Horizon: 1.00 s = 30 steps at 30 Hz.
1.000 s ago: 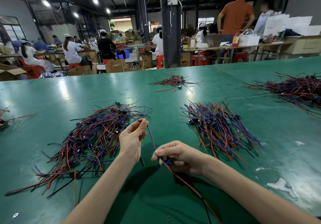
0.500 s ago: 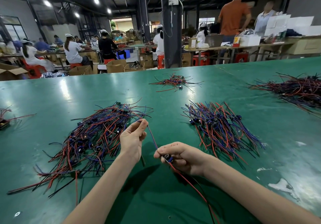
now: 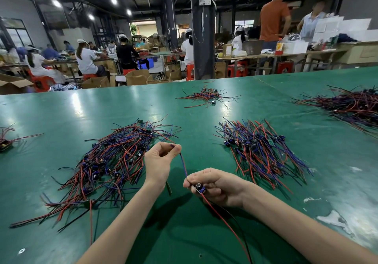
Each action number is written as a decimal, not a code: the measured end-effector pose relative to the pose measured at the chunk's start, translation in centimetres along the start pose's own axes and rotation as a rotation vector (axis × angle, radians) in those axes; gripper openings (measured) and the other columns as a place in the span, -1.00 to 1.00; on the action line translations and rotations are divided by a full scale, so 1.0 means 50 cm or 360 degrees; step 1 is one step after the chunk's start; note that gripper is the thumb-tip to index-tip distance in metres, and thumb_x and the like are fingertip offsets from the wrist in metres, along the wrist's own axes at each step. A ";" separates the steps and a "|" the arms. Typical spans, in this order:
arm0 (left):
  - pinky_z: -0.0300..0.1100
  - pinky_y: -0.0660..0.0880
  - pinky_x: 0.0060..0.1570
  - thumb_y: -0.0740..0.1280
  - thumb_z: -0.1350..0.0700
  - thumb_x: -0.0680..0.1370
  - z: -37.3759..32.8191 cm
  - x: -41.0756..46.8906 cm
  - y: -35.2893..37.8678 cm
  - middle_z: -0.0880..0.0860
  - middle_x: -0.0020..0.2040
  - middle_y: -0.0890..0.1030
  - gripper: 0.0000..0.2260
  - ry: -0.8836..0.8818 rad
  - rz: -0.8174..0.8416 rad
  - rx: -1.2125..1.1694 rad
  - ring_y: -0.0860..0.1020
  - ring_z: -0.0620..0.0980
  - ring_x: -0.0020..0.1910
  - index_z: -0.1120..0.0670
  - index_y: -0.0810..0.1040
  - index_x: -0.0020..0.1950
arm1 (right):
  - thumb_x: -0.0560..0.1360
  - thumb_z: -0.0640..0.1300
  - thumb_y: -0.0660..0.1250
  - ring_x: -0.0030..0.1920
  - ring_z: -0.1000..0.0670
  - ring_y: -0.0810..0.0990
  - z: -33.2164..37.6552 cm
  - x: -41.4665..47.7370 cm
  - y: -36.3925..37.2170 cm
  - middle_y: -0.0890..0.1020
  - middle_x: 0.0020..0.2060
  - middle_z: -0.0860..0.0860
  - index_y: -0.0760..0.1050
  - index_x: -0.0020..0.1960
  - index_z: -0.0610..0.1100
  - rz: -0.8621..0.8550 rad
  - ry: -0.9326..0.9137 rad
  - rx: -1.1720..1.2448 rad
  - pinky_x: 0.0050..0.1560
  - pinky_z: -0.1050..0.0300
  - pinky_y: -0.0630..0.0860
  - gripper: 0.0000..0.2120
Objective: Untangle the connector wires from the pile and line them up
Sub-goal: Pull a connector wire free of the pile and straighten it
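Note:
A tangled pile of red, blue and black connector wires (image 3: 114, 161) lies on the green table (image 3: 204, 233) to the left of my hands. A more orderly bunch of the same wires (image 3: 259, 151) lies to the right. My left hand (image 3: 159, 163) pinches the blue end of one connector wire (image 3: 183, 164) between thumb and fingertips. My right hand (image 3: 216, 186) grips that wire's small blue connector block, and its red and black leads trail toward me over the table.
A small wire heap (image 3: 206, 96) lies at the table's far middle, a big one (image 3: 351, 106) at the far right, a few wires (image 3: 8, 139) at the left edge. White scuffs mark the table's right side. People work at benches behind the table.
Both hands have stayed almost in place; my left hand's fingertips have shifted slightly along the blue wire end, and the right hand keeps hold of the connector.

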<state>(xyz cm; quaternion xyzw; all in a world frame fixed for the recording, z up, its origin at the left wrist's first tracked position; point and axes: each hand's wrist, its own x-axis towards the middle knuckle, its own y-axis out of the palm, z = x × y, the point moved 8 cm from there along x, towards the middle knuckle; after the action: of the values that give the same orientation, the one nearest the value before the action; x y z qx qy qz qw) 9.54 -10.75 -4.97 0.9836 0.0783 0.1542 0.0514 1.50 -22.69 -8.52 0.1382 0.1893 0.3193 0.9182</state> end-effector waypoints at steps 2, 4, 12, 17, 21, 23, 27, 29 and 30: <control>-0.40 0.49 -0.25 0.46 0.29 0.42 -0.003 0.002 0.001 -0.02 -0.35 0.60 -0.88 0.0067 0.0022 0.0073 0.52 -0.22 -0.37 0.12 0.58 -0.25 | 0.43 -0.14 0.29 -0.69 0.20 0.24 0.000 -0.001 -0.001 0.59 -0.39 0.04 0.62 -0.19 -0.15 -0.0005 0.0002 -0.0012 -0.72 0.44 0.11 -0.85; -0.35 0.51 -0.23 0.46 0.27 0.42 -0.003 0.005 0.001 -0.01 -0.34 0.60 -0.88 0.0106 0.0042 0.0145 0.52 -0.17 -0.35 0.10 0.59 -0.25 | 0.43 -0.15 0.29 -0.69 0.20 0.24 0.002 -0.002 -0.004 0.59 -0.39 0.04 0.61 -0.19 -0.16 -0.0025 0.0009 -0.0017 -0.72 0.44 0.10 -0.85; -0.31 0.43 -0.28 0.42 0.25 0.47 0.039 0.022 -0.022 -0.07 -0.31 0.64 -0.92 -0.0300 -0.0060 -0.0209 0.48 -0.16 -0.34 0.10 0.61 -0.19 | 0.52 -0.23 0.25 -0.69 0.20 0.15 0.025 -0.003 -0.036 0.53 -0.46 -0.01 0.58 -0.21 -0.22 -0.0401 -0.0189 -0.0134 -0.71 0.40 0.06 -0.81; -0.37 0.44 -0.36 0.40 0.27 0.49 0.039 0.029 -0.032 -0.03 -0.28 0.59 -0.94 -0.0323 -0.0050 -0.0165 0.46 -0.16 -0.34 0.13 0.63 -0.09 | 0.53 -0.25 0.28 -0.68 0.15 0.14 0.039 -0.009 -0.068 0.49 -0.48 -0.05 0.60 -0.30 -0.20 -0.0719 -0.0354 -0.0297 -0.65 0.41 0.04 -0.75; -0.37 0.39 -0.37 0.40 0.26 0.50 0.028 0.041 -0.036 0.00 -0.33 0.46 -0.83 -0.0196 -0.0008 0.0049 0.39 -0.17 -0.39 0.09 0.56 0.06 | 0.52 -0.27 0.29 -0.68 0.15 0.12 0.053 -0.019 -0.093 0.49 -0.49 -0.06 0.59 -0.29 -0.22 -0.0936 -0.0422 -0.0308 -0.64 0.41 0.03 -0.77; -0.31 0.36 -0.32 0.41 0.27 0.49 0.027 0.043 -0.035 -0.01 -0.38 0.42 -0.78 -0.0174 0.0009 0.0094 0.36 -0.15 -0.43 0.05 0.52 0.07 | 0.52 -0.28 0.29 -0.68 0.14 0.12 0.060 -0.027 -0.103 0.49 -0.49 -0.07 0.59 -0.28 -0.24 -0.1004 -0.0448 -0.0295 -0.63 0.41 0.03 -0.78; -0.32 0.38 -0.32 0.42 0.29 0.46 0.034 0.044 -0.039 0.01 -0.37 0.46 -0.74 -0.0233 0.0031 0.0081 0.42 -0.20 -0.46 0.06 0.51 0.09 | 0.53 -0.28 0.29 -0.69 0.14 0.11 0.062 -0.032 -0.108 0.48 -0.48 -0.09 0.58 -0.28 -0.24 -0.1021 -0.0421 -0.0340 -0.63 0.42 0.03 -0.78; -0.30 0.38 -0.32 0.43 0.28 0.46 0.037 0.046 -0.043 -0.01 -0.36 0.49 -0.73 -0.0274 -0.0002 0.0031 0.45 -0.24 -0.47 0.07 0.51 0.10 | 0.53 -0.24 0.29 -0.68 0.15 0.12 0.057 -0.027 -0.101 0.49 -0.49 -0.05 0.59 -0.27 -0.21 -0.0954 -0.0341 -0.0456 -0.62 0.42 0.03 -0.78; -0.29 0.38 -0.31 0.44 0.27 0.45 0.037 0.046 -0.044 -0.03 -0.36 0.51 -0.73 -0.0286 -0.0022 0.0019 0.46 -0.26 -0.47 0.07 0.52 0.09 | 0.53 -0.22 0.30 -0.68 0.15 0.13 0.054 -0.025 -0.095 0.50 -0.50 -0.02 0.60 -0.27 -0.19 -0.0907 -0.0296 -0.0530 -0.63 0.41 0.03 -0.78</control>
<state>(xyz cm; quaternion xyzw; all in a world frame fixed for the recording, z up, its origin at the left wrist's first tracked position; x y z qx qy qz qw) 11.95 -8.32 -6.32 0.9932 0.0812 0.0644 0.0536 4.30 -27.45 -7.58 -0.0435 0.0811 0.0626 0.9938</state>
